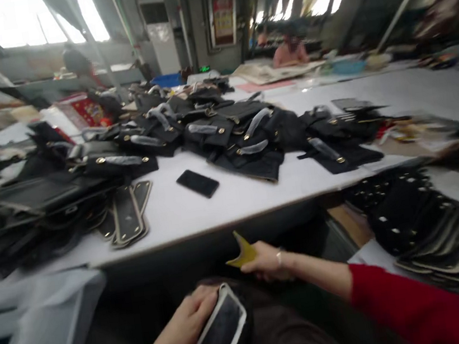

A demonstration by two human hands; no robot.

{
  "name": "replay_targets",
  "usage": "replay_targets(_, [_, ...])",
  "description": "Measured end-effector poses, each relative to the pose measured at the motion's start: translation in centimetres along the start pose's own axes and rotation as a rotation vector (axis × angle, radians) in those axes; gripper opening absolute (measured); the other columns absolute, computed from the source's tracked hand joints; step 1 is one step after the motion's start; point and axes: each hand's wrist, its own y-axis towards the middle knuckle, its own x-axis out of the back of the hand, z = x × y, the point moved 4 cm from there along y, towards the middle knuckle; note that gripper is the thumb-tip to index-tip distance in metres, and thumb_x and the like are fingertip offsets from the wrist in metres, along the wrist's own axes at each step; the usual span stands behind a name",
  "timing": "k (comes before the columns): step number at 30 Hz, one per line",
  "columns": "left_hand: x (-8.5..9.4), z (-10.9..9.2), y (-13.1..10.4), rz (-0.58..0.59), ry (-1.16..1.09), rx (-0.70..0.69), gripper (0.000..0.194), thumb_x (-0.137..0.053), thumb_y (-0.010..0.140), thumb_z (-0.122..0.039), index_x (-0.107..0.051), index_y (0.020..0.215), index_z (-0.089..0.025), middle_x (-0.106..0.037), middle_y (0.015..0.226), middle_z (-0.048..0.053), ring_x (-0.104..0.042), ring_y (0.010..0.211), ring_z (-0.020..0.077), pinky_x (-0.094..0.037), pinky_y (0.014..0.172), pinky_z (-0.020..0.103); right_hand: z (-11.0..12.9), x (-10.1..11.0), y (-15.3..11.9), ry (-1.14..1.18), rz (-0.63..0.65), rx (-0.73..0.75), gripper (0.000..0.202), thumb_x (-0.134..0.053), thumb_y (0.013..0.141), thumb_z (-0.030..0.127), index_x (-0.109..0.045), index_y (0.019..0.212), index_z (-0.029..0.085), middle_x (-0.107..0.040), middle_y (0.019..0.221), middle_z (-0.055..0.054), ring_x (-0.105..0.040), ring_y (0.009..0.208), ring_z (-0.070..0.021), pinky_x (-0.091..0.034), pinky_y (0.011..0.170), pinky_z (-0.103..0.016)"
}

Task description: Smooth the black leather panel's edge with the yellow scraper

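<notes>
My left hand (197, 310) grips the top end of a black leather panel with a pale edge (218, 340), which rests on my lap below the table. My right hand (269, 261), at the end of a red sleeve, holds a small yellow curved piece (243, 253) just under the white table's front edge (220, 227). Both hands sit close together in front of me.
On the table lie a black phone (198, 183), heaps of black leather pieces with gold studs (224, 133) and flat strips (127, 216). More studded panels are stacked at my right (435, 229). A pale bag (43, 332) hangs at the left. People work at the far tables.
</notes>
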Motion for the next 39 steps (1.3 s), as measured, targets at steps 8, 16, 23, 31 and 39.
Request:
replay_targets(8, [-0.3,3.8,-0.8,0.062,-0.429,0.084,0.064,-0.05,0.091,-0.051,-0.043,0.143,-0.015,-0.06,0.1,0.006,-0.055,0.091,0.0207,-0.044,0.088,0.033,0.2,-0.7,2.9,-0.728,0.644,-0.289,0.069,-0.07,0.054,0.077,-0.063,0.083,0.014,-0.068,0.061,-0.007,-0.066,0.051,-0.0271,-0.055,0.046,-0.037])
replay_targets(16, [-0.7,4.4,-1.1,0.023,-0.494,0.087,0.08,-0.05,0.092,-0.045,-0.009,0.156,-0.02,-0.059,0.095,0.0,-0.055,0.086,0.0172,-0.043,0.085,0.032,6.4,-4.9,4.0,-1.447,0.08,0.44,0.043,-0.032,0.101,0.044,-0.064,0.091,0.017,-0.073,0.089,-0.016,-0.069,0.086,-0.0346,-0.044,0.072,-0.04])
replay_targets(23, [-0.7,4.5,-1.0,-0.047,-0.372,0.036,0.066,-0.052,0.094,-0.038,-0.023,0.153,-0.031,-0.059,0.136,0.001,-0.055,0.123,0.0206,-0.036,0.109,0.034,7.6,-8.1,5.3,-1.66,0.227,0.864,0.046,-0.029,0.103,0.044,-0.062,0.084,0.018,-0.073,0.073,-0.01,-0.07,0.066,-0.0256,-0.038,0.058,-0.032])
replay_targets(31, [0.2,3.2,-1.0,-0.048,-0.238,-0.038,0.041,-0.051,0.096,-0.038,-0.055,0.136,-0.03,-0.069,0.12,-0.001,-0.063,0.109,0.0206,-0.044,0.096,0.027,7.7,-8.7,6.1,-1.709,0.355,1.037,0.039,-0.037,0.1,0.042,-0.061,0.08,0.019,-0.071,0.065,-0.004,-0.07,0.06,-0.0225,-0.035,0.053,-0.031])
replay_targets(39, [0.2,2.6,-1.4,-0.038,-0.197,-0.032,0.028,-0.047,0.098,-0.036,-0.064,0.118,-0.026,-0.071,0.107,-0.001,-0.064,0.1,0.0192,-0.044,0.084,0.022,7.7,-8.9,5.9,-1.726,0.395,1.018,0.04,-0.036,0.101,0.041,-0.061,0.079,0.018,-0.072,0.066,-0.005,-0.07,0.059,-0.0227,-0.033,0.051,-0.031])
